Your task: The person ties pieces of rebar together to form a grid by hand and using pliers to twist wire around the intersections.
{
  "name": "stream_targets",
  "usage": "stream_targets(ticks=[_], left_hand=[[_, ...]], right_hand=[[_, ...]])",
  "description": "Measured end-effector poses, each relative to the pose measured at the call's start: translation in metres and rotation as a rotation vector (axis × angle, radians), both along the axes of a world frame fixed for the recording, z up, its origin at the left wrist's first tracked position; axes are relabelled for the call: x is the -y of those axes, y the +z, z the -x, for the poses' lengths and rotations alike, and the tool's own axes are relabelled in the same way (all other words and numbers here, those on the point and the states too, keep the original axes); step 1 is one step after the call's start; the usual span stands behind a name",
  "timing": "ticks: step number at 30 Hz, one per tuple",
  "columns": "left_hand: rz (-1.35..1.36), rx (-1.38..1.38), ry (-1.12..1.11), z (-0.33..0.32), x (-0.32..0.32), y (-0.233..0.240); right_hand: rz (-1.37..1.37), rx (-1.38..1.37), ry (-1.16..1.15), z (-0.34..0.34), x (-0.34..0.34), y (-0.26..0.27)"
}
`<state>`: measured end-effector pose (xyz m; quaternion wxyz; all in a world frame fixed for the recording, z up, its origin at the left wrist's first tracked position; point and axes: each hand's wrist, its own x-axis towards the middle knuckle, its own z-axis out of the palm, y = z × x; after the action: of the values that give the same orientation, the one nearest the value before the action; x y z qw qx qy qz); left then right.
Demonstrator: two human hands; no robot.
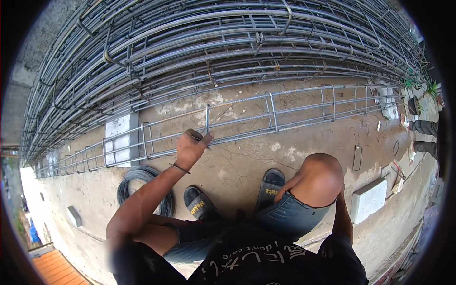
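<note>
My left hand (192, 148) is at the near side of a long, narrow rebar cage (242, 119), next to one of its stirrups (207, 119). Its fingers are curled and the thumb points right, over the lower bars. Whether it grips a bar or something thin inside the fist is hidden. My right hand is out of view; only the right forearm (341, 215) shows, passing behind my bent knee (322, 180). White blocks (123, 123) are under the cage towards the left, and another pale block (386, 101) supports its right end.
Stacked rebar cages (249, 42) fill the far side. A coil of tie wire (123, 188) lies beside my left sandal (201, 203). To the right are a loose stirrup (357, 157), a pale block (368, 201), a red-handled tool (399, 169) and another person's legs (424, 128).
</note>
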<state>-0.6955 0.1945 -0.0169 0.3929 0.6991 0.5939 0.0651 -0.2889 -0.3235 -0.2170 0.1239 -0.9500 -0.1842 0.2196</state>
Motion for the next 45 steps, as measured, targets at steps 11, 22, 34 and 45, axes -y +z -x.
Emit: stream_targets(ticks=[11,22,34,45], left_hand=[[0.116,0.827,0.758,-0.076,0.092,-0.015],[0.442,0.967,0.791,-0.055,0.100,-0.005],[-0.080,0.487,0.580,-0.068,0.128,-0.035],[0.062,0.848,0.572,-0.079,0.106,0.024]], right_hand=[[0.007,0.282,-0.015,-0.022,-0.007,0.020],[0.040,0.127,-0.223,0.036,-0.048,0.003],[-0.623,-0.491,-0.171,0.020,-0.127,0.222],[-0.401,-0.292,0.488,0.131,-0.323,0.422]])
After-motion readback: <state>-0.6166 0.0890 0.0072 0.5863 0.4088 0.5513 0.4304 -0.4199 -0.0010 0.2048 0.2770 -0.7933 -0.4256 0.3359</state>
